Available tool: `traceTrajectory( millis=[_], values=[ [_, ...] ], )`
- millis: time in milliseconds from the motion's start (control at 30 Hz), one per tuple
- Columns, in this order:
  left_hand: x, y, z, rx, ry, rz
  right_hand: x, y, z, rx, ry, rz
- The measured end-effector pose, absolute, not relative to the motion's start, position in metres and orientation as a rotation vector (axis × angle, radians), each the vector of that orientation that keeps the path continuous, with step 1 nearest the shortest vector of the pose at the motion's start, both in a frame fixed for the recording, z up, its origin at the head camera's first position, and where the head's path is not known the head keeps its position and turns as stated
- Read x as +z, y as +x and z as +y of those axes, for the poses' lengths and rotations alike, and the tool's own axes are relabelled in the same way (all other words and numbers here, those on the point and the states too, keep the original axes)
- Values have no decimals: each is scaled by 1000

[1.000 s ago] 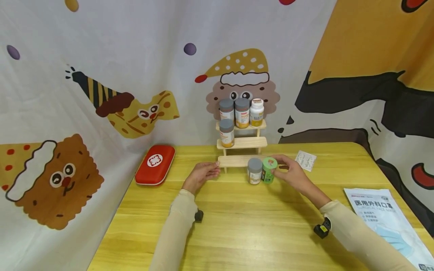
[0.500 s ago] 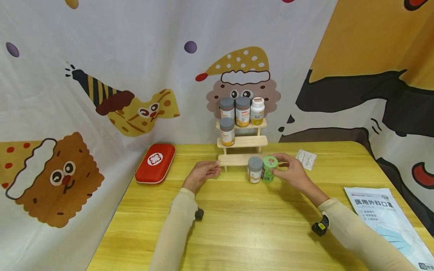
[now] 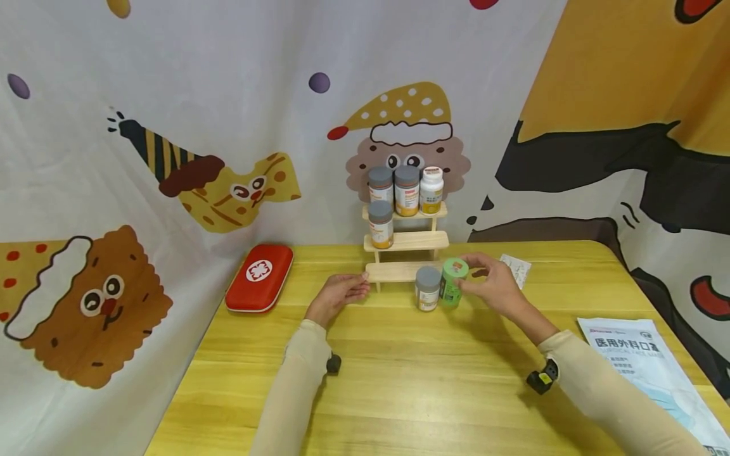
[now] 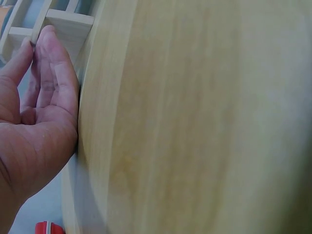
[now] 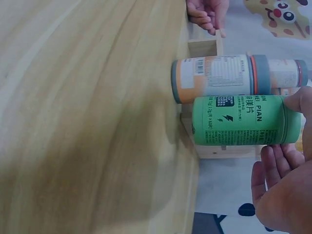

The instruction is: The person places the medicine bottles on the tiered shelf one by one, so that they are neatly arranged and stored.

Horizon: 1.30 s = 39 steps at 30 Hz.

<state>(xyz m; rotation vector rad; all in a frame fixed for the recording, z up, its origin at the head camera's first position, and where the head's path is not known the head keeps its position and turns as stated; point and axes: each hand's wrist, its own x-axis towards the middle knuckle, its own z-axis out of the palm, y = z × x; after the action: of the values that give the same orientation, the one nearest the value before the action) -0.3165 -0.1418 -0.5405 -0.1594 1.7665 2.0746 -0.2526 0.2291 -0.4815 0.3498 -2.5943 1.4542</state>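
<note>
My right hand (image 3: 495, 288) pinches a green pill bottle (image 3: 453, 285) by its lid, thumb and fingers on opposite sides. In the right wrist view the green bottle (image 5: 239, 121) hangs slightly above the tabletop, its base higher than that of the grey-lidded bottle (image 5: 214, 78) beside it. That bottle stands on the table before the lowest step of a wooden three-step stand (image 3: 393, 272). At the step's left end, my left hand (image 3: 338, 296) pinches the wood between thumb and fingertips, also visible in the left wrist view on the stand (image 4: 68, 19).
Two grey-lidded bottles (image 3: 407, 190) and a white-capped bottle (image 3: 431, 190) fill the top step; another grey-lidded bottle (image 3: 381, 225) occupies the middle step's left. A red zip case (image 3: 260, 278) lies left, a paper slip (image 3: 518, 269) and a face-mask packet (image 3: 650, 373) right.
The green bottle has risen a little off the table in my right hand. My left hand keeps its place at the stand's lowest step.
</note>
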Motion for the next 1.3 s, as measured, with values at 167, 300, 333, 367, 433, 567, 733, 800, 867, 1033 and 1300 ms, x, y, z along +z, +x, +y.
traceTrajectory(
  millis=[167, 300, 333, 367, 433, 567, 733, 800, 867, 1033, 1300],
  values=[
    [-540, -315, -142, 2066, -163, 1773, -472, -252, 230, 1409, 335, -2619],
    [-540, -315, -143, 2067, -161, 1782, -462, -252, 232, 1366, 329, -2625],
    [-539, -314, -143, 2068, -160, 1785, -459, -252, 232, 1347, 326, -2626],
    [-539, -314, -143, 2069, -159, 1788, -457, -252, 232, 1331, 323, -2625],
    [-539, -314, -142, 2071, -157, 1791, -453, -252, 233, 1303, 315, -2621],
    [-540, -313, -142, 2070, -157, 1790, -447, -252, 232, 1271, 303, -2620],
    [-540, -312, -142, 2071, -161, 1781, -442, -254, 230, 1260, 315, -2634],
    [-539, -311, -142, 2075, -157, 1776, -440, -256, 229, 1264, 317, -2630],
    [-539, -311, -142, 2080, -151, 1771, -438, -259, 228, 1263, 315, -2625],
    [-538, -311, -143, 2084, -139, 1767, -428, -264, 225, 1271, 338, -2605],
    [-537, -311, -141, 2087, -147, 1765, -411, -269, 217, 1287, 345, -2600]
  ],
)
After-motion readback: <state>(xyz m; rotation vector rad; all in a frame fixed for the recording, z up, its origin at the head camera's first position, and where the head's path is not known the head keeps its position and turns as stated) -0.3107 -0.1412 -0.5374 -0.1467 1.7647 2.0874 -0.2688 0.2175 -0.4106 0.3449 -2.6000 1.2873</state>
